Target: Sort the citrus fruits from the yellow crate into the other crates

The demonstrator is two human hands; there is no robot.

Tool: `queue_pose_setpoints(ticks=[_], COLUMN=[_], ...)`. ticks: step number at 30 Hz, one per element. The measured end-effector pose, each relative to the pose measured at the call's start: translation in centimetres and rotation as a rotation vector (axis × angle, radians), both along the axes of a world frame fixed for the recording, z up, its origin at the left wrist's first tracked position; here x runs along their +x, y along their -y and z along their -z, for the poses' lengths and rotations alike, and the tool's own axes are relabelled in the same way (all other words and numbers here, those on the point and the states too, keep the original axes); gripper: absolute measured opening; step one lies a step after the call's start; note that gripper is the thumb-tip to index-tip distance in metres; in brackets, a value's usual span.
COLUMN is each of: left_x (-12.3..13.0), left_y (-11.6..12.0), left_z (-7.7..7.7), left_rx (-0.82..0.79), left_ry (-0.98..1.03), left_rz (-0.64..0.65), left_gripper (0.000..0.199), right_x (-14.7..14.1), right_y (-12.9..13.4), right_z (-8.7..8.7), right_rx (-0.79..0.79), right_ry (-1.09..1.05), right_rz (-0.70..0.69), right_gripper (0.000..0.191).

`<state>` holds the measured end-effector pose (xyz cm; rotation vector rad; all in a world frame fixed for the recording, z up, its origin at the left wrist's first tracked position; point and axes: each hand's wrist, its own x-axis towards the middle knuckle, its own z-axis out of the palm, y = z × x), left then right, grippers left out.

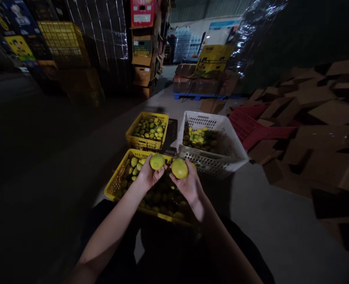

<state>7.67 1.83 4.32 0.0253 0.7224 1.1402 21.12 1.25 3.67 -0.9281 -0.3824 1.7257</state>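
A dim warehouse floor (257,205), flanked on the right by a heap of boxes (325,161), carries three crates of lemons (198,136), and the handling appears to be in mid-course. The white crate (227,138), ahead and to the right, is filled only in its lower part, its walls rising well above the fruit. The near crate (116,175), yellow and closest to the person, bears a broad load, much of it in shadow, which suggests plenty is left to go through. The far crate (144,143), also yellow, stands just beyond and looks well filled; how much of any load has been dealt with cannot be told. The right grip (189,185) is curled around the right lemon (180,168) and the left grip (148,174) around the left lemon (157,161), the two held up near each other above the near crate, not yet set down in any of the three. The right lemon, larger in view, is plump and yellow with a faint green cast; the left lemon looks a shade greener and rounder. Both seem whole and smooth, though small blemishes would be too fine to make out in this light.
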Motion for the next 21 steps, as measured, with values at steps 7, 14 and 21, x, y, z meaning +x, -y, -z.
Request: queue_pose_setpoints(ticks=[7,14,21], left_x=[0.2,0.0,-0.9], left_y=[-0.1,0.1,1.0], left_z=[0.4,0.0,-0.5], left_rx=[-0.049,0.037,0.366], left_ry=[0.026,0.117,0.067], left_rz=[0.009,-0.085,0.076], left_gripper=[0.04,0.035,0.026], right_x=[-0.3,-0.1,0.2], right_y=[-0.1,-0.2,0.5], right_z=[0.1,0.5,-0.4], right_rx=[-0.036,0.046,0.195], right_ry=[-0.099,-0.183,-0.16], right_rz=[-0.052,-0.016,-0.084], right_gripper=[0.027,0.021,0.027])
